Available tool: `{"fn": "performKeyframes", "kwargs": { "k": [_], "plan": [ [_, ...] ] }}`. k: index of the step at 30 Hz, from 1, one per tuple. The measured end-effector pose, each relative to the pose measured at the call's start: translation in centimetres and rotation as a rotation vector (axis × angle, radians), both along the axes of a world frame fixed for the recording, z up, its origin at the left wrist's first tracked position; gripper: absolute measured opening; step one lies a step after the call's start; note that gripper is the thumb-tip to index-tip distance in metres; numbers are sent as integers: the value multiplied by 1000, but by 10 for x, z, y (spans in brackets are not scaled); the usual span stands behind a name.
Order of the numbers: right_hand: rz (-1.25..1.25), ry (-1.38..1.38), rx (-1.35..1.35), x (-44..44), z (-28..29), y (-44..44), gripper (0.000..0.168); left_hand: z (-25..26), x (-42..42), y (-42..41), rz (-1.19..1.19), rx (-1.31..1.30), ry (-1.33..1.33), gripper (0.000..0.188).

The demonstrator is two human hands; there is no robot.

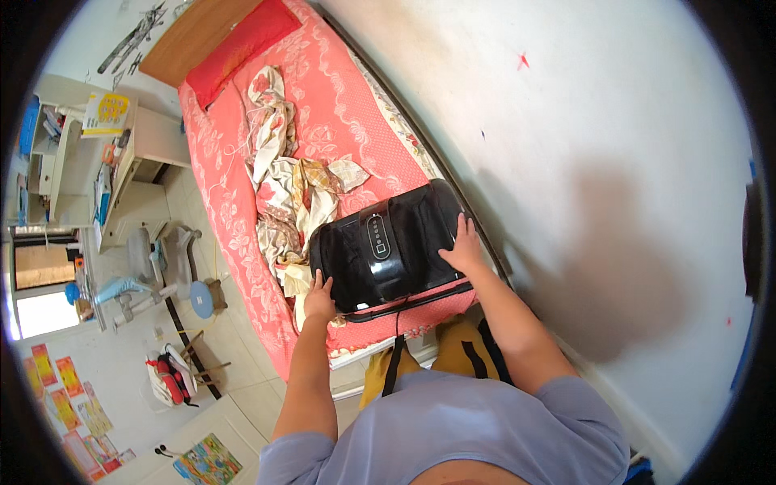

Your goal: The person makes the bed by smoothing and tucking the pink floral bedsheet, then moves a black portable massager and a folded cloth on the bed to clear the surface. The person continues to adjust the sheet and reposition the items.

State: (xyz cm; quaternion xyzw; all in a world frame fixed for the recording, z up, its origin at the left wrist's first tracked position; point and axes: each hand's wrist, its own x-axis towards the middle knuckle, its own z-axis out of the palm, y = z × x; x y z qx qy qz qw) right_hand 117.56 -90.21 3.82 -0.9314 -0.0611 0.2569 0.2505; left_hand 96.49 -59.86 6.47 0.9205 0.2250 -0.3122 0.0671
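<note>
A glossy black foot massager (388,239) with two dark fabric foot wells lies at the foot of the bed. Its control panel (379,236), a rounded strip of buttons, runs down the middle. My left hand (319,298) holds its left end near the front corner, fingers spread. At the opposite end, my right hand (467,248) grips the side with the thumb over the top. A black bar (412,301) runs along the near edge, and a thin black cord (398,324) hangs down from there. The undersides of both hands are hidden.
The bed (309,115) has a pink floral cover, with a crumpled patterned blanket (279,200) touching the massager's left side. A white wall (582,121) borders the right. Left stand a desk (157,136), a grey chair (142,254) and a small blue-topped stool (203,299).
</note>
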Motion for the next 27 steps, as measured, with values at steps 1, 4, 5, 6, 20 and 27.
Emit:
{"fn": "performKeyframes", "kwargs": {
  "k": [1,4,5,6,20,27],
  "plan": [
    [-4,51,-83,4,4,8,106,-1,1,-2,24,-2,-3,66],
    [24,68,-196,13,11,14,100,0,6,-6,113,-55,-49,61],
    [31,60,-196,12,6,14,98,0,6,-5,133,-72,-62,60],
    [36,46,-200,13,4,12,96,-3,5,-4,161,-93,-108,57],
    [34,-98,-172,16,-17,1,89,-6,4,-8,90,-109,-233,57],
    [57,-120,12,18,-10,-8,93,-10,5,-11,81,-27,-238,57]
  ]
}}
